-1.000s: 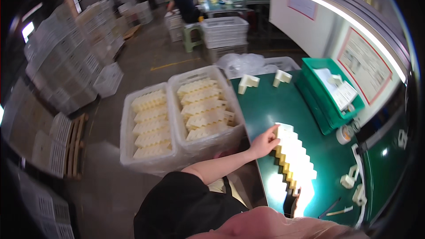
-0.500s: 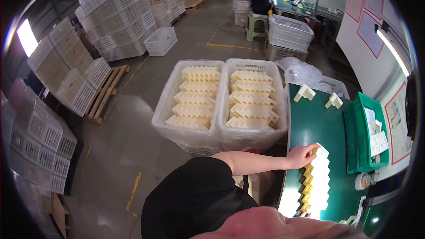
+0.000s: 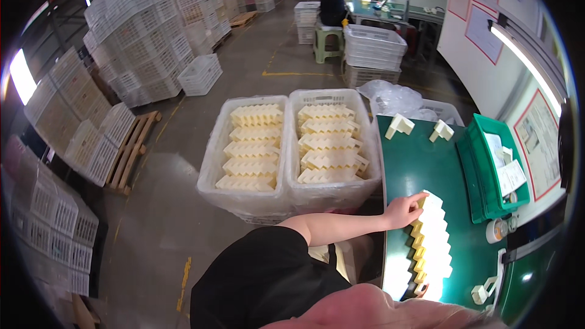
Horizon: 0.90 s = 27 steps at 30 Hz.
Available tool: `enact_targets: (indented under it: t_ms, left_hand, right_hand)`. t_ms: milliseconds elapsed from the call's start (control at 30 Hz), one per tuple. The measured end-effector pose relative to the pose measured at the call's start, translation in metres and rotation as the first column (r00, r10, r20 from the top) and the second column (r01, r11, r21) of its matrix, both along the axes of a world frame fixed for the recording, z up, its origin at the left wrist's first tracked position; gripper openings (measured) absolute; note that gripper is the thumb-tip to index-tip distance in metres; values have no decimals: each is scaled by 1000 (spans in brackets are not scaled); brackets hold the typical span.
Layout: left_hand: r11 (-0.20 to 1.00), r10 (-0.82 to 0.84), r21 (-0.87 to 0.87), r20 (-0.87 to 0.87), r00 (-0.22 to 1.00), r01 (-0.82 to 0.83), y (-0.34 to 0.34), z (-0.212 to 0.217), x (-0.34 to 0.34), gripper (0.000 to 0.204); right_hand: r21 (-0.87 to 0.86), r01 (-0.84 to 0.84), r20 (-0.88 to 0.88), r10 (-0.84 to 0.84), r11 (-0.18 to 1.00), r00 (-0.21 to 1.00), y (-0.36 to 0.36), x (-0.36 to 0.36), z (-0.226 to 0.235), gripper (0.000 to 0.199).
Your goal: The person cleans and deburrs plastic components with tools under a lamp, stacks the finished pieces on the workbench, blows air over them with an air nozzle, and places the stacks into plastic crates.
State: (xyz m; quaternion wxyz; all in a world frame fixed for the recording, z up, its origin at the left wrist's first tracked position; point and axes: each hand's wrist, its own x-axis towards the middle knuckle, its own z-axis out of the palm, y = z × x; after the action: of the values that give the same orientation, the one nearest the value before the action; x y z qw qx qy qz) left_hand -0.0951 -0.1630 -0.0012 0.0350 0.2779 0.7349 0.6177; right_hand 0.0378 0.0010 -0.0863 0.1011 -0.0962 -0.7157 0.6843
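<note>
The left hand (image 3: 403, 213) reaches over the green tabletop (image 3: 420, 161), its fingers touching the far end of a row of cream zigzag pieces (image 3: 435, 240) under bright glare. Whether its grip pinches the end piece or only presses against it, one cannot tell. The right hand is not in view. Two loose pieces (image 3: 399, 125) sit near the tabletop's far edge, beside a green crate (image 3: 480, 186). Two plastic-lined white bins (image 3: 332, 194) to the left hold similar rows.

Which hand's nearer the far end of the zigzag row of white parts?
Left. The left hand is at that far end, fingers touching the zigzag row of white parts; the right hand can't be made out.
</note>
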Motion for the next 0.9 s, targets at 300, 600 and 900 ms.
enact_targets:
  t_ms: [300, 600, 900]
  left_hand:
    - [999, -40, 10, 0, 999, 40, 2, -3, -1, 52]
    - [1000, -28, 7, -12, 1000, 28, -2, 1, -1, 51]
    - [1000, -5, 29, -19, 1000, 6, 0, 2, 0, 49]
  right_hand:
    - [-4, 108, -32, -108, 994, 994, 11, 20, 1, 25]
    - [-4, 126, 2, -126, 992, 992, 14, 34, -7, 25]
    - [-19, 145, 28, -145, 989, 989, 12, 43, -17, 24]
